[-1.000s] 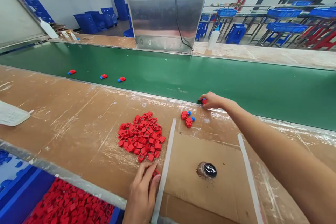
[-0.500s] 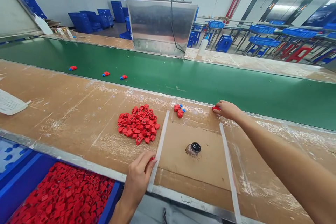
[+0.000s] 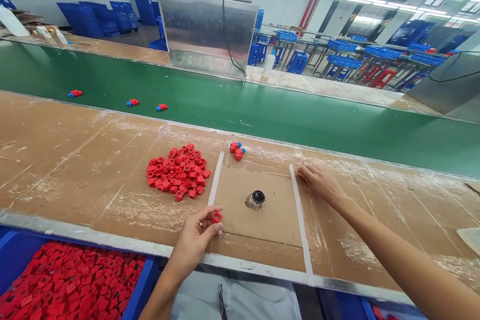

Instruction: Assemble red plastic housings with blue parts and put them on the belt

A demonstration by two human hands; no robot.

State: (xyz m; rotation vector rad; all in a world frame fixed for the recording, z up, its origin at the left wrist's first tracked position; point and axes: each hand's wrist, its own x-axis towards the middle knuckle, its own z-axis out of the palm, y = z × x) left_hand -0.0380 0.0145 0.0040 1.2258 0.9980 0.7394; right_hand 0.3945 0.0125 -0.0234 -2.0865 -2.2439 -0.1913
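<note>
- Three red-and-blue pieces (image 3: 133, 102) lie on the green belt (image 3: 292, 110).
- Black-topped fixture (image 3: 258, 197) on cardboard (image 3: 277, 225).
- Left hand (image 3: 192, 239) pinches a square-holed red block (image 3: 216, 217).
- Right hand (image 3: 321, 183): cannot tell its grip.

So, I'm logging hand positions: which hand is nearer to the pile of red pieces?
Left. The left hand, pinching a red piece, is close to the pile of red pieces, at its near right; the right hand is farther right, across the cardboard.
</note>
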